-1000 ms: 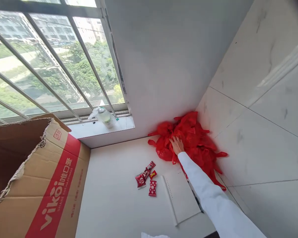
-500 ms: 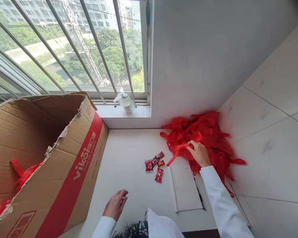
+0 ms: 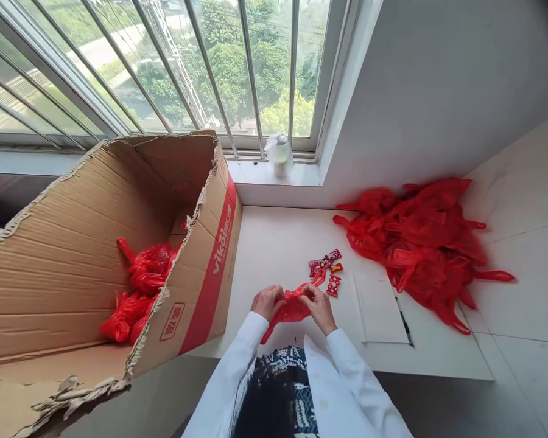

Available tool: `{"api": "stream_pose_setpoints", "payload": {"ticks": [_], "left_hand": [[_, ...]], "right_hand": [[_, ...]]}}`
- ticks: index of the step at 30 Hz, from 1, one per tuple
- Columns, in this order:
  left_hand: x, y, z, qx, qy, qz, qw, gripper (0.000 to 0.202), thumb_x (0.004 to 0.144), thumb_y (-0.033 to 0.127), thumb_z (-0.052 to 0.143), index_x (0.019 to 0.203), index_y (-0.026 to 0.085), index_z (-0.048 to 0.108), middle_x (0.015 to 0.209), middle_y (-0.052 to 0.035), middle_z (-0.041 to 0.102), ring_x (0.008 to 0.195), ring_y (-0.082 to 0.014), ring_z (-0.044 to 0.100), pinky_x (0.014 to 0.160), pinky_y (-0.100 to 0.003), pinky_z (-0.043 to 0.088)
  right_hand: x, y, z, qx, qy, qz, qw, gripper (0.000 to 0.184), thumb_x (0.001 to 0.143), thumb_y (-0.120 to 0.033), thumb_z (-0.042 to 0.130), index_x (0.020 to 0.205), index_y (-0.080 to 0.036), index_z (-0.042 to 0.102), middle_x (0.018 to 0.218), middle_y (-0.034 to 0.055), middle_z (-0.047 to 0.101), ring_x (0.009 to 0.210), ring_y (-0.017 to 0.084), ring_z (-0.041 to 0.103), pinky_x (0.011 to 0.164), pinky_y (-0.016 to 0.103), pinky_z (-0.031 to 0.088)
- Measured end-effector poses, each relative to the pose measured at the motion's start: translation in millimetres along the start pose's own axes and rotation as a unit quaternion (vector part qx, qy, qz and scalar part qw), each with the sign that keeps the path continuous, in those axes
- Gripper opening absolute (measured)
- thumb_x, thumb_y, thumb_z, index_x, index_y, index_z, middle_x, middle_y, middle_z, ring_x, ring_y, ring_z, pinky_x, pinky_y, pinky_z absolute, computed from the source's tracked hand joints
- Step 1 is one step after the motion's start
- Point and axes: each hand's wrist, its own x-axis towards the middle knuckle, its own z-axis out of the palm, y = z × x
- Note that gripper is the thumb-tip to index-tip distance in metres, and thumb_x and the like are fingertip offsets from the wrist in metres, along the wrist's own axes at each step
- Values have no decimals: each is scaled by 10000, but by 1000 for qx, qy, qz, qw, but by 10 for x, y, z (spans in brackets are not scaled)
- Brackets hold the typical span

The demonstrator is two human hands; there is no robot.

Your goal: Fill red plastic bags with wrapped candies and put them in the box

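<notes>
A thin red plastic bag (image 3: 294, 309) is stretched between my two hands, close to my body over the table's front. My left hand (image 3: 268, 302) pinches its left side, and my right hand (image 3: 318, 306) pinches the right side near a handle loop. Just beyond the bag lie several small wrapped snacks (image 3: 333, 285) in red and dark packets, with a yellow one among them. The loop of the bag reaches up against these packets. A large heap of red plastic bags (image 3: 420, 237) rests against the wall at the right.
At the left stands a big open cardboard box (image 3: 201, 267) with torn edges, holding filled red bags (image 3: 139, 304). A white notepad (image 3: 379, 310) and a black pen (image 3: 404, 322) lie on the white table (image 3: 274, 237). A plastic-wrapped jar (image 3: 279, 157) sits on the sill of the barred window.
My right hand has drawn a red bag off the heap and toward me. My left hand has come up to grip it too. The view has turned left, showing more of the box.
</notes>
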Motion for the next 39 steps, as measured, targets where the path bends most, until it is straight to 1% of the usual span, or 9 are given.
{"api": "stream_pose_setpoints", "payload": {"ticks": [5,13,16,18,20,25,33,37,39], "left_hand": [[-90,-433,-58,-47,34,-22,998,71,716,155,577,651,180,567,629,34,548,603,-102,485,597,-211,381],[-193,-935,-152,-67,43,-77,994,59,740,218,534,703,182,564,551,60,512,536,-101,491,579,-221,429],[-193,-826,-82,-51,39,-49,997,277,654,135,584,926,184,593,874,-22,607,817,-160,571,774,-305,472],[-163,-672,-5,-40,38,-21,998,559,564,60,612,1100,210,558,1154,-78,541,1083,-224,498,920,-378,422],[-114,-515,71,-25,37,6,999,661,526,-3,586,1137,249,555,1277,-78,471,1218,-262,391,990,-424,364],[29,-372,96,-37,54,16,998,310,676,23,479,861,217,635,931,-57,640,980,-228,541,917,-408,403],[89,-402,-94,-177,69,4,982,143,751,289,483,799,195,580,842,-16,653,865,-182,581,807,-326,456],[43,-340,-168,-222,43,18,974,202,752,267,352,751,169,529,769,-33,632,737,-167,584,683,-298,477],[15,-294,-224,-219,34,28,975,246,756,252,293,678,173,512,781,-50,635,796,-180,579,728,-314,473]], "right_hand": [[0,242,136,-102,68,47,991,142,720,-333,504,662,-205,522,713,0,610,672,150,540,650,246,411],[-130,731,-124,-167,113,126,971,152,685,-271,476,755,-199,590,815,64,633,663,196,588,647,314,440],[-149,645,-77,-178,91,92,975,380,638,-199,496,1003,-201,603,1085,95,594,947,234,576,803,343,438],[-108,485,18,-193,40,35,980,558,609,-165,520,1164,-219,548,1222,83,539,1120,244,482,916,360,381],[-34,302,131,-205,-21,-20,978,571,591,-153,556,1157,-230,562,1196,69,568,1145,251,446,957,371,335],[134,31,270,-186,-14,-20,982,178,687,-173,513,797,-227,642,801,23,662,831,198,561,822,310,377],[97,77,2,-82,137,72,985,249,783,-364,461,825,-199,643,764,26,680,693,186,578,661,272,415],[39,160,-126,-29,167,103,980,277,761,-393,494,856,-180,646,775,34,682,690,183,587,635,269,433],[3,189,-183,2,163,102,981,281,743,-396,528,871,-177,649,807,37,686,708,177,594,656,270,446]]}}
